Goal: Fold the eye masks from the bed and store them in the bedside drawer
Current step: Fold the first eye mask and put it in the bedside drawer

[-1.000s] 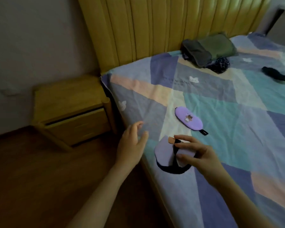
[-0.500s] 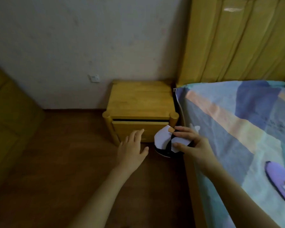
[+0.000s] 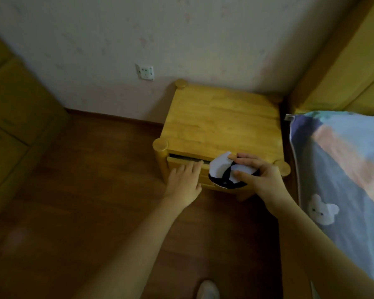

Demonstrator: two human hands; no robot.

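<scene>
Nearest to me, down on the dark wooden floor (image 3: 73, 212), the pale toe of a shoe (image 3: 207, 290) showed at the bottom edge. Above it two bare forearms reached forward. Her right hand (image 3: 266, 180) pinched a folded eye mask (image 3: 221, 172), pale lilac with a black band, thumb beneath and fingers curled over its top, holding it in front of the bedside drawer (image 3: 181, 164). Her left hand (image 3: 184, 182) lay with fingers nearly straight, the tips touching the drawer's upper edge, where a narrow dark gap showed beneath the cabinet top. Whether those tips hooked into the gap I could not tell. At the right, the patchwork bed cover (image 3: 343, 169) with a white bear motif hung just beside the wooden bedside cabinet (image 3: 220, 119). Farther back stood the pale wall with a white socket (image 3: 146, 72), and the yellow padded headboard (image 3: 343, 72) rose at the right.
</scene>
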